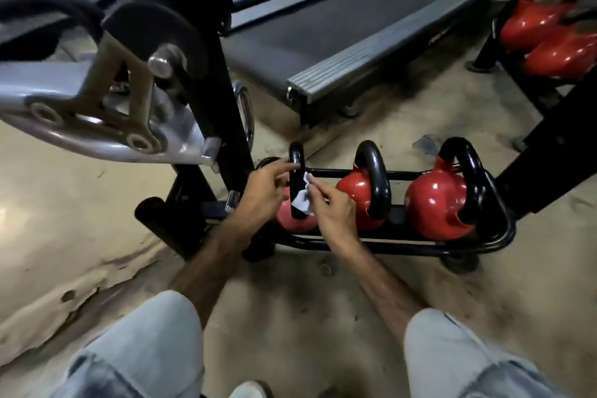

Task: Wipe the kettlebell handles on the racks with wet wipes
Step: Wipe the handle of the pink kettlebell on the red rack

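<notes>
At the left end of the low black rack (pixel 403 247) on the gym floor, the person crouches with both arms reaching forward, and the first of three red kettlebells is being cleaned. The left hand (pixel 263 191) reaches to the leftmost kettlebell's black handle (pixel 297 171), its fingertips pinching the upright loop near the top to steady it. Just beside it, the right hand (pixel 332 213) pinches a small crumpled wet wipe (pixel 302 202) between thumb and fingers and presses it against the right side of that same handle; the red body of this bell is mostly hidden behind the hands. In the middle of the rack stands the second kettlebell (pixel 361 200), its handle untouched by either hand, and at the right end stands the larger third kettlebell (pixel 439 207), also apart from the hands. Further right, on an upper rack (pixel 549 87) near the frame's edge, more red kettlebells (pixel 546 32) sit in a row.

The step in hand looks like the wiping of the first handle on this lower rack, so most of the task seems left to do. The next move probably calls for drawing the wipe around and along the whole loop, including its far side, while the left grip keeps the bell from rocking, then shifting rightward to the middle handle.
</notes>
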A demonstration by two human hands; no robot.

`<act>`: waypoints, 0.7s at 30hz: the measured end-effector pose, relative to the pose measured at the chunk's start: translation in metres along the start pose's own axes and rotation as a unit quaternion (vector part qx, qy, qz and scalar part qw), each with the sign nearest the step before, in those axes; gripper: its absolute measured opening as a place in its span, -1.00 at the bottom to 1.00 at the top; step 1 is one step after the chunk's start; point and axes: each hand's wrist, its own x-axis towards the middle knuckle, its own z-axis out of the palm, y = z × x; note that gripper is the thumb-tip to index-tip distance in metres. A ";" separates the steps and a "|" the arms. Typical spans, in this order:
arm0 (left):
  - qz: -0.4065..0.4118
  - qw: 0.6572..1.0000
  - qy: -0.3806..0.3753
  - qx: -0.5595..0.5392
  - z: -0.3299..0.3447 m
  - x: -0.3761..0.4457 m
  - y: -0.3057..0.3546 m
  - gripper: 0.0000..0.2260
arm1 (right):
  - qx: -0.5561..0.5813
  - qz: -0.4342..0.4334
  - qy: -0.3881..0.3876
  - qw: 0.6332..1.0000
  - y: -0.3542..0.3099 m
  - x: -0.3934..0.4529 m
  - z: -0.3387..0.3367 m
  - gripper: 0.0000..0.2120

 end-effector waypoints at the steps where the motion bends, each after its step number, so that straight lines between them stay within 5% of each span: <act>1: 0.004 1.000 -0.020 -0.006 0.002 0.001 -0.001 -0.50 | 0.016 -0.002 0.017 1.000 0.005 0.002 0.003 -0.75; 10: 0.022 0.999 -0.007 0.023 0.008 0.017 -0.007 -0.70 | 0.022 0.048 0.031 0.998 0.022 -0.043 0.011 -0.65; 16: 0.020 0.999 -0.003 0.033 0.005 0.026 -0.008 -0.73 | 0.107 0.023 0.075 0.991 0.006 -0.006 0.016 -0.67; 21: -0.009 1.000 -0.022 -0.001 0.006 0.025 -0.009 -0.71 | 0.106 0.082 0.110 0.985 0.039 -0.044 0.030 -0.73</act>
